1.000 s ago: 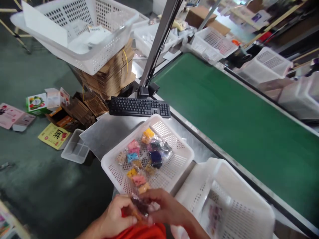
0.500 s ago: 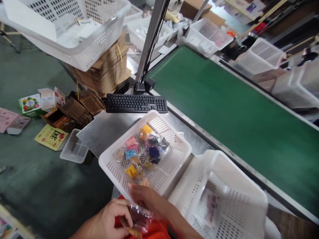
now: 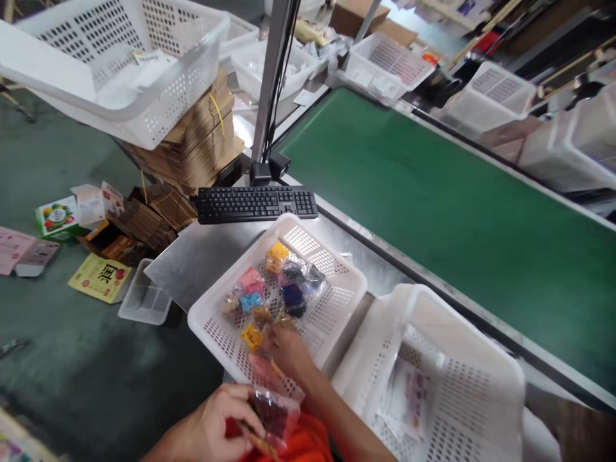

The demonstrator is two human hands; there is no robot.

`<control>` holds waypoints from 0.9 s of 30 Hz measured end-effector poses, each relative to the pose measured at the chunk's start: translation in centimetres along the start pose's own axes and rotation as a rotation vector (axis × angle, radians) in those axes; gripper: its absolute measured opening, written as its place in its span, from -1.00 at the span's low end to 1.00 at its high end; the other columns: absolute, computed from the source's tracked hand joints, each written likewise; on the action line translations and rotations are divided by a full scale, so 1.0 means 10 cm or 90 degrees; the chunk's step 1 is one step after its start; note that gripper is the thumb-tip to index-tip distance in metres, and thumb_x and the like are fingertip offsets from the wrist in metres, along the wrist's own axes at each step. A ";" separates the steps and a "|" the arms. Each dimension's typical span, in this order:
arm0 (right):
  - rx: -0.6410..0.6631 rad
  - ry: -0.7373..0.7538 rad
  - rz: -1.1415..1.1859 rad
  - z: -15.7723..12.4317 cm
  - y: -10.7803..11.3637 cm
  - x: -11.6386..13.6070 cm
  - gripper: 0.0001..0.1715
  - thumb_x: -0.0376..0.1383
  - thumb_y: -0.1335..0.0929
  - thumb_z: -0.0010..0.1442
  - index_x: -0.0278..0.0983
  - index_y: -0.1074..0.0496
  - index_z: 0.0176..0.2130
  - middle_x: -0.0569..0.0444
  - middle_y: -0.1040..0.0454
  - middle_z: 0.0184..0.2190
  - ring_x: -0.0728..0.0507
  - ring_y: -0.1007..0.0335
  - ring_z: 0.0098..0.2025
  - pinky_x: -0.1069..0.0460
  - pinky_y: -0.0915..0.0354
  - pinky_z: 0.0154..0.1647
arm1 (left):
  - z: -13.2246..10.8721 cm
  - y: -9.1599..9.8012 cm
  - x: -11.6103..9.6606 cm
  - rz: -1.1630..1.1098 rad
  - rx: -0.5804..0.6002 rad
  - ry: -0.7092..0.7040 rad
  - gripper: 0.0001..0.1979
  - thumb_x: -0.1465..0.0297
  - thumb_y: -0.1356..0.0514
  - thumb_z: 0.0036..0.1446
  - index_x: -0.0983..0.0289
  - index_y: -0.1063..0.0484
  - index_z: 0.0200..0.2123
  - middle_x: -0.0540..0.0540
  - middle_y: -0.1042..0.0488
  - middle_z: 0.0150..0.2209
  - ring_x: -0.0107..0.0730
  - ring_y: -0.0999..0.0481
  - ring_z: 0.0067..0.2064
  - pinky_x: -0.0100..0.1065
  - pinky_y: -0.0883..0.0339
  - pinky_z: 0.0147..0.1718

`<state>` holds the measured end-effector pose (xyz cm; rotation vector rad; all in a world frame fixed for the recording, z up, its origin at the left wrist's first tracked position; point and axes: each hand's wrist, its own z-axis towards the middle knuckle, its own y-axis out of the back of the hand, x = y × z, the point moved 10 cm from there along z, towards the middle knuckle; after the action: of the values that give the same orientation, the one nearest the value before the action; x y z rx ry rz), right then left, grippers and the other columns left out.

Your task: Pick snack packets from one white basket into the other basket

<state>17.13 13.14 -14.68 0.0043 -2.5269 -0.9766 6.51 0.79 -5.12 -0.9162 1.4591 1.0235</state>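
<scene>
My left hand [image 3: 219, 423] is at the bottom edge, closed on a clear plastic bag [image 3: 275, 414] with dark contents. Inside the white perforated basket [image 3: 337, 273] on the metal table, my right hand [image 3: 289, 350] rests its fingers on the small packets at the near side; whether it grips one I cannot tell. The basket holds several small coloured packets [image 3: 272, 289]: yellow, pink, blue, dark purple. An orange cloth shows under my wrists.
A second white basket [image 3: 462, 340] with paper sheets stands to the right. A black keyboard [image 3: 257, 204] lies behind, by a metal post. A green conveyor belt [image 3: 433, 192] runs along the right. Stacked cardboard, baskets and boxes sit at the left and on the floor.
My right hand left the bag and reached forward into the basket among the packets. My left hand kept the bag and stayed low. The view shifted slightly.
</scene>
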 end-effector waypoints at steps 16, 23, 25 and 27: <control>-0.060 0.109 -0.187 0.30 0.37 0.54 -0.68 -0.42 -0.30 0.51 -0.38 -0.60 0.10 -0.35 -0.53 0.14 -0.47 -0.57 0.10 -0.24 -0.55 0.02 | 0.15 0.18 -0.10 -0.124 -0.082 -0.006 -0.46 0.76 -0.19 -0.20 0.18 -0.72 -0.23 0.04 -0.74 -0.23 -0.33 -0.71 -0.26 -0.45 -0.52 -0.28; -0.057 0.313 -0.121 0.63 0.07 1.28 -0.68 -0.44 -0.34 0.47 -0.38 -0.58 0.13 -0.30 -0.57 0.15 -0.44 -0.49 0.14 -0.28 -0.46 0.15 | 0.13 0.04 0.00 -0.160 -0.051 -0.011 -0.52 0.74 -0.27 -0.14 0.20 -0.75 -0.20 0.12 -0.76 -0.05 -0.22 -0.76 -0.09 -0.37 -0.60 -0.10; -0.068 0.329 -0.071 0.63 0.03 1.27 -0.74 -0.48 -0.35 0.40 -0.38 -0.62 -0.02 -0.28 -0.63 0.00 -0.45 -0.49 0.13 -0.32 -0.41 0.21 | 0.10 0.05 0.04 -0.165 -0.056 0.000 -0.53 0.72 -0.28 -0.13 0.20 -0.76 -0.20 0.13 -0.76 -0.05 -0.19 -0.76 -0.06 -0.37 -0.60 -0.12; -0.093 0.331 -0.022 0.56 0.07 1.16 -0.73 -0.47 -0.37 0.34 -0.33 -0.62 -0.02 -0.21 -0.65 -0.03 -0.42 -0.49 0.12 -0.33 -0.38 0.25 | 0.07 0.07 0.06 -0.174 -0.066 0.013 -0.53 0.72 -0.28 -0.18 0.20 -0.76 -0.23 0.12 -0.76 -0.13 -0.21 -0.75 -0.15 -0.42 -0.56 -0.21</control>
<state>4.52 15.50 -13.37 0.2280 -1.9850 -1.0163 5.98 1.65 -5.66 -1.1682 1.2642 0.8929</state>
